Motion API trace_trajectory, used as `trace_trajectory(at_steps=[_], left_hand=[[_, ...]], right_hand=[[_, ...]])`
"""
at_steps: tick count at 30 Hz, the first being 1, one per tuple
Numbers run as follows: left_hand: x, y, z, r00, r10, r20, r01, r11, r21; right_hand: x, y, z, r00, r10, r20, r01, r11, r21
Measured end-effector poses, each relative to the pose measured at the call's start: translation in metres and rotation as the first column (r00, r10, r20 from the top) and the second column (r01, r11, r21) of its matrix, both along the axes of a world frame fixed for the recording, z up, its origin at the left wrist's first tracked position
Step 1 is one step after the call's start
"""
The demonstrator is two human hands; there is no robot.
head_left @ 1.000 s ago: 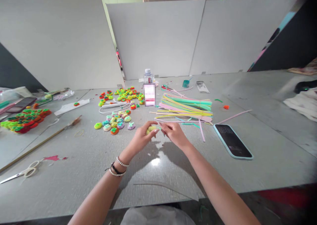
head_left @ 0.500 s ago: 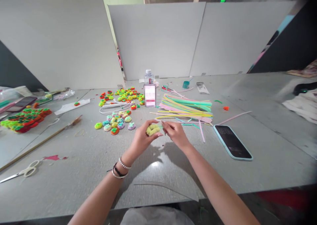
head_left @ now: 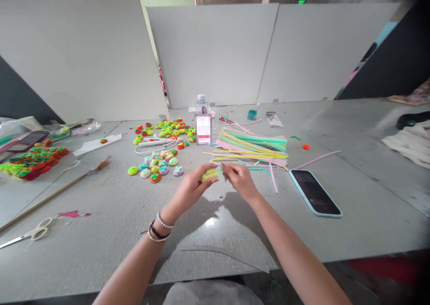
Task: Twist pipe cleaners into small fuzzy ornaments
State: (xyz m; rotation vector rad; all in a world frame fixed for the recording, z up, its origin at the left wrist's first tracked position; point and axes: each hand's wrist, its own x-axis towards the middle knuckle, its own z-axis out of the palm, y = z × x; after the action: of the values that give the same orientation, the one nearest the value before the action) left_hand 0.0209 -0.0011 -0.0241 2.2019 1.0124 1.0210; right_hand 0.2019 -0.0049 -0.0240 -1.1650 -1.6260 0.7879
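Observation:
Over the middle of the grey table, my left hand (head_left: 193, 186) is closed round a fuzzy yellow piece (head_left: 208, 175), its thumb below and fingers above. A pale green bit (head_left: 219, 169) sticks out of the right end of that piece. My right hand (head_left: 240, 182) pinches at this green bit with thumb and forefinger, close to my left fingertips. Just behind my hands lies a bundle of pastel fuzzy stems (head_left: 251, 146). Small pastel fuzzy pieces (head_left: 156, 164) are grouped to the left of my left hand.
A phone (head_left: 316, 193) lies at the right. Behind my hands stands a bottle (head_left: 201, 105). Scissors (head_left: 42, 229) and a long stick (head_left: 50, 197) rest at the left, near red and green pieces (head_left: 33, 161). A thin grey strip (head_left: 225, 252) lies near the front edge.
The yellow piece has turned in my left hand and its loop no longer shows. My right fingers have shifted slightly, and more of the green bit is visible.

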Motion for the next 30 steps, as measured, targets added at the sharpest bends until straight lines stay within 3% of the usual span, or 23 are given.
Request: trace_trajectory(at_steps=[9,13,20,30], left_hand=[[0.002,0.0,-0.001,0.999,0.013,-0.029,-0.009,0.993,0.12],[0.0,0.0,-0.006,0.984,0.071,-0.164,-0.037,0.978,0.203],[-0.003,0.0,0.0,0.916,0.056,-0.397,0.098,0.929,0.357],[-0.007,0.007,-0.002,0.89,0.093,-0.446,0.108,0.908,0.405]], right_hand=[[-0.004,-0.004,-0.002,0.986,0.082,0.146,-0.103,0.984,0.145],[-0.005,-0.003,-0.008,0.964,0.114,0.242,-0.155,0.975,0.157],[-0.002,-0.002,-0.005,0.959,0.085,0.269,-0.133,0.977,0.167],[0.008,0.003,-0.002,0.962,-0.012,0.272,-0.037,0.984,0.176]])
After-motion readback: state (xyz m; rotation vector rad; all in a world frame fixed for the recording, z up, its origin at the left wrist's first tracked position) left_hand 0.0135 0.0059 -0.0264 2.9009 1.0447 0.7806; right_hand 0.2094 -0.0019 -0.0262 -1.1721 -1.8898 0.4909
